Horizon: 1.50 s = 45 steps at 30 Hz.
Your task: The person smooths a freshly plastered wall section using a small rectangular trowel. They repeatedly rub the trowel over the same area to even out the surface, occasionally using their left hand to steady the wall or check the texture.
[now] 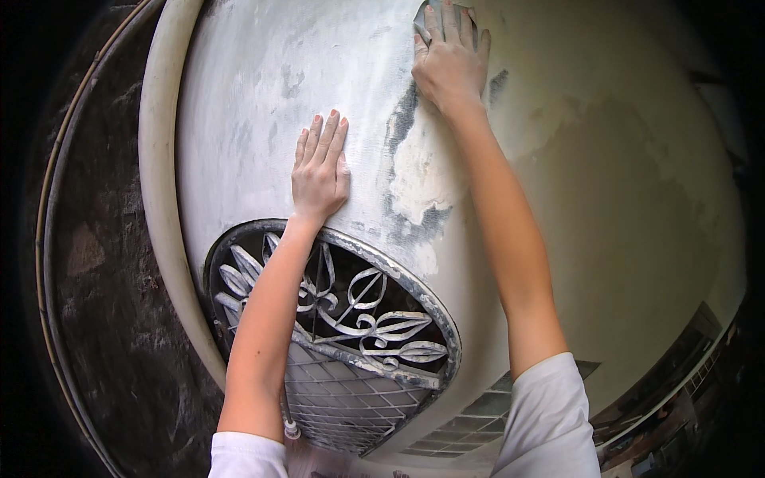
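Observation:
A pale wall [247, 135] with white, chalky patches and darker grey marks fills the view in front of me. My left hand [319, 174] lies flat on it, fingers stretched out and pointing up, just above the arched opening; it holds nothing. Higher and farther right, my right hand [452, 68] presses a dark grey sheet of sandpaper [422, 22] against the wall. The sandpaper's edges show beside the fingers, while its middle is hidden under them. Pale dust coats both hands. Below the right hand is a rough cream patch [426, 171] with grey edges.
Under my left forearm, an arched opening holds a scrolled metal grille [382, 328] with worn white paint, above diagonal lattice bars [343, 390]. A pale vertical pipe [159, 159] and a thin cable [49, 183] run along the left, by a dark rough wall [103, 263]. Window panes [474, 422] show low on the right.

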Each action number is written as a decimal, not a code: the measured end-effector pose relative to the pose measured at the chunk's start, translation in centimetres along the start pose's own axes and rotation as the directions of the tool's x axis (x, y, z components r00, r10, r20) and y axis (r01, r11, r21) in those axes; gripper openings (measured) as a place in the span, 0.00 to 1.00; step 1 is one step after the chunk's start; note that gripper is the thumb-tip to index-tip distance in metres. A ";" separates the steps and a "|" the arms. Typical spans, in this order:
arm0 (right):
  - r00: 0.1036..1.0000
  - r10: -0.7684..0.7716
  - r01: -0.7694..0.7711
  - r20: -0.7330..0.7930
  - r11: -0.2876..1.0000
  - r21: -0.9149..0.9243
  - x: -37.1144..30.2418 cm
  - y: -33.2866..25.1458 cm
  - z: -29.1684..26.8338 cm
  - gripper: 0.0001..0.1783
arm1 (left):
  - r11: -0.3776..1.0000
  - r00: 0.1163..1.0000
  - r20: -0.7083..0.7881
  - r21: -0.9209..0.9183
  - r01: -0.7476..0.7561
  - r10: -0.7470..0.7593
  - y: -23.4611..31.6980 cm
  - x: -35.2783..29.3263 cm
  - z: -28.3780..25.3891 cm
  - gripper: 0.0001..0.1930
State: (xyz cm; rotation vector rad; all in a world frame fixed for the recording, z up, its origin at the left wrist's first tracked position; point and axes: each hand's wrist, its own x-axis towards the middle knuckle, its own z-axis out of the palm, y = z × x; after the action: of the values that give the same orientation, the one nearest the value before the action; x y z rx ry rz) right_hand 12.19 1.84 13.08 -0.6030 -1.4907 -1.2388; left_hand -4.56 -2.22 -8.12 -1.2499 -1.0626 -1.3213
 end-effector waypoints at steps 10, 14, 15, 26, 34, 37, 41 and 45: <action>0.983 0.039 -0.055 0.178 0.995 0.086 -12.9 -4.4 -4.6 0.31 | 0.999 1.000 0.017 -0.032 -0.010 0.011 -0.1 0.1 -0.1 0.31; 0.980 0.038 -0.048 0.197 0.998 0.046 -10.7 -3.7 -4.1 0.32 | 0.999 0.998 0.056 -0.044 -0.025 0.028 -0.3 0.0 -0.3 0.31; 0.983 0.034 -0.036 0.179 0.999 0.005 -9.5 -3.4 -3.8 0.32 | 0.999 0.998 0.062 -0.039 -0.024 0.027 -0.3 -0.1 -0.4 0.31; 0.991 0.112 -0.108 0.066 0.992 -0.072 3.9 -0.4 1.0 0.33 | 0.994 0.985 0.146 -0.066 -0.082 0.091 -1.9 -0.5 -0.9 0.33; 0.978 0.180 -0.177 0.103 0.984 -0.036 -7.7 -5.9 -2.1 0.34 | 0.990 0.987 0.126 -0.107 -0.090 0.103 -1.9 -0.5 -1.0 0.31; 0.976 0.176 -0.174 0.129 0.984 -0.022 -9.7 -6.3 -2.3 0.35 | 0.989 0.987 0.120 -0.108 -0.097 0.110 -2.0 -0.5 -1.0 0.31; 0.986 0.154 -0.150 0.069 0.987 -0.060 -5.8 -5.0 -1.2 0.36 | 0.988 0.987 0.123 -0.122 -0.090 0.106 -2.0 -0.6 -1.0 0.31; 0.990 0.138 -0.139 -0.009 0.986 -0.089 1.3 -2.3 0.1 0.36 | 0.988 0.987 0.121 -0.124 -0.089 0.104 -2.0 -0.6 -0.9 0.31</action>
State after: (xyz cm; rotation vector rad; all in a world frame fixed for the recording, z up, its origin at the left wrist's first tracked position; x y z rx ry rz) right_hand 9.74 0.88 13.44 -0.7516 -1.3721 -1.2026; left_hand -6.70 -2.79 -8.76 -1.4721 -1.0105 -1.2593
